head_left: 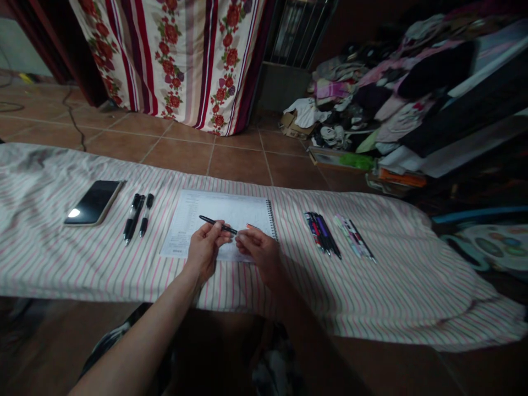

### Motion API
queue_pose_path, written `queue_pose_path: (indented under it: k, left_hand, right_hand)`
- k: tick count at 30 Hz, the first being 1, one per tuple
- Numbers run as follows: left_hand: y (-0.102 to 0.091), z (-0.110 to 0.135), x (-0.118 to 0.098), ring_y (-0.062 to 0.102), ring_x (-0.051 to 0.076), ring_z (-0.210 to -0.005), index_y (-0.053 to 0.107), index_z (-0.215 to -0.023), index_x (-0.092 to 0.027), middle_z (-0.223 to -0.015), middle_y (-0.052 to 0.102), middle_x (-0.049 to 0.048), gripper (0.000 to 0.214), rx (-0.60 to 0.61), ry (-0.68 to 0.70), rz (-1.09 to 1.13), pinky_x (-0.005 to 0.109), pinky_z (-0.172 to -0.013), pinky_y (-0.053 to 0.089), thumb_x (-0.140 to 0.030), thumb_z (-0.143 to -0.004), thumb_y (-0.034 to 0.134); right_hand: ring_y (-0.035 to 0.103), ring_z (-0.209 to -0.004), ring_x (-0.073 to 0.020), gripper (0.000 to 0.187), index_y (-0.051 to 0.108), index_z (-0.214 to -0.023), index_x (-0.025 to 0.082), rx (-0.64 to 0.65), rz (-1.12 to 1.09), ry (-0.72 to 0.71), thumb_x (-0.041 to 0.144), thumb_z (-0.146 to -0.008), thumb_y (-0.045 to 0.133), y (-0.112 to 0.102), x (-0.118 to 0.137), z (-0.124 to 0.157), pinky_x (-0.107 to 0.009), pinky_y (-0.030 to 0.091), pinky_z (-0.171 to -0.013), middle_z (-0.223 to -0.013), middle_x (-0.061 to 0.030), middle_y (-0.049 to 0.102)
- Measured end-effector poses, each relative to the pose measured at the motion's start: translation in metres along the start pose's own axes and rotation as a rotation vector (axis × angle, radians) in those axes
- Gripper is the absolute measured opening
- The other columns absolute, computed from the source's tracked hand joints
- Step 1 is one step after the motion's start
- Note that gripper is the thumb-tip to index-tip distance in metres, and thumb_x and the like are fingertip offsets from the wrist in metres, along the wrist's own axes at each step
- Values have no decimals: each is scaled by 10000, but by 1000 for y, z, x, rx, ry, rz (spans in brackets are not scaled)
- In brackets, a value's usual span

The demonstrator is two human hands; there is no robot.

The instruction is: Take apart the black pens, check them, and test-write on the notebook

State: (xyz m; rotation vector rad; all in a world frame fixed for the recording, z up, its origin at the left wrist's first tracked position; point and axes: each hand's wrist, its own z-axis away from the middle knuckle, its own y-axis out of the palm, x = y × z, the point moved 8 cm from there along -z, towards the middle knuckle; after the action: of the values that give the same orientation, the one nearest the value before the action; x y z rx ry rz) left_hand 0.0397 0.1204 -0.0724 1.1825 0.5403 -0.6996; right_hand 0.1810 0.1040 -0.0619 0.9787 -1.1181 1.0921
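Over a spiral notebook (175, 231), my left hand (205, 242) has its fingers closed around a black pen (211, 221). The pen lies slantwise, one end pointing up and left. My right hand (259, 247) pinches at the pen's other end, its fingertips close together. A small orange piece (252, 226) shows just behind the right fingers; whether it is held or lies on the page I cannot tell. The notebook's wire binding is on its right side. Left of it, several black pens with clear grips (132, 217) lie side by side.
A smartphone (94, 202) lies at the left of the striped cloth (231, 286). Right of the notebook are a group of dark pens (324, 234) and a group of patterned pens (355, 236). Behind are a floral curtain (185, 60) and piled clothes (371, 88).
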Motion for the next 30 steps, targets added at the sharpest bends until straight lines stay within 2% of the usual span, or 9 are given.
queue_pose_path:
  k: [8, 17, 23, 30]
  left_hand:
    - [2, 2, 0, 618, 97, -592, 634, -779, -76, -669, 663, 39, 208, 18, -8, -17, 211, -610, 521, -208, -653, 736]
    - [-2, 0, 1, 624, 94, -567, 631, -791, -73, -632, 655, 40, 97, -7, -30, -43, 186, -584, 521, -137, -725, 661]
    - [-1, 1, -1, 624, 97, -535, 621, -776, -69, -590, 649, 41, 40, -29, -34, -66, 188, -565, 531, -105, -765, 610]
    - [1, 3, -1, 648, 116, -534, 580, -673, -73, -571, 653, 62, 122, -58, -69, -76, 185, -536, 539, -84, -794, 575]
  right_hand:
    - [634, -585, -139, 282, 660, -756, 150, 8, 23, -16, 390, -615, 699, 0, 1, -1, -248, 520, -557, -640, -37, 679]
    - [642, -583, -141, 265, 628, -756, 146, 21, -5, -8, 380, -639, 677, 3, -1, 0, -242, 524, -538, -654, -41, 685]
    - [643, -582, -153, 282, 627, -749, 149, 33, 10, -18, 408, -644, 671, 4, -2, -1, -276, 541, -567, -652, -44, 685]
    - [642, -591, -148, 313, 625, -733, 153, 41, 34, -15, 459, -671, 643, 5, -1, -1, -269, 542, -585, -665, -38, 679]
